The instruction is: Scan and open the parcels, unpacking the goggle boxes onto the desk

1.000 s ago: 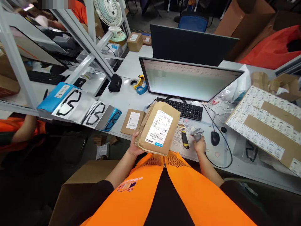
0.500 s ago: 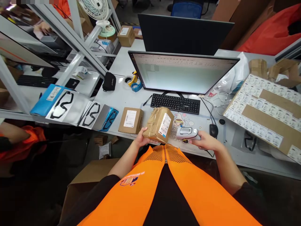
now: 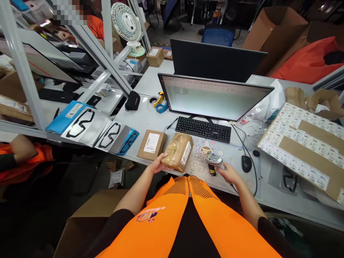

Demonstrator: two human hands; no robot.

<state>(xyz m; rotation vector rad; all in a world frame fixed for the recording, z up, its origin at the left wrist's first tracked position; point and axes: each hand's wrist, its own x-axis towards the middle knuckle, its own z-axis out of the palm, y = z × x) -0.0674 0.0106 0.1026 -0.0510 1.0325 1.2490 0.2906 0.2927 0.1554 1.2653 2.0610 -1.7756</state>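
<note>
Where the taped parcel [image 3: 176, 150] is held: at the front edge of the desk [image 3: 146, 114], just right of a second carton [image 3: 162, 144]; whether its base is fully supported cannot be told from above.
Left hand [image 3: 158, 165]: wrapped around the parcel's near left corner, with the shipping label [image 3: 186, 154] left uncovered.
Right hand [image 3: 228, 173]: closed around the handle of a grey scanner [image 3: 215, 160], which is held apart from the parcel, over a utility knife [image 3: 212, 170].
Label and scanner: the step in hand is judged to be a matching of the two; it is best served if the labelled face is turned squarely to the scanner head, the box steadied, and fingers left off the printed code. Snagging of the knife should be avoided.
Desk mat [image 3: 233, 152]: printed with a cartoon figure, and bordered by the keyboard [image 3: 202, 129] and mouse [image 3: 246, 163].
Desk, left: a pen [image 3: 172, 123], a blue tape roll [image 3: 161, 108], a black pouch [image 3: 132, 101] and flat packages [image 3: 86, 125] are laid out.
Desk, right: a label-covered board [image 3: 303, 150] is propped at a slant.
Room: a lit monitor [image 3: 209, 96] is backed by another screen [image 3: 215, 59]; a fan [image 3: 126, 22], a blue chair [image 3: 218, 37] and tall cartons [image 3: 272, 34] are seen beyond.
</note>
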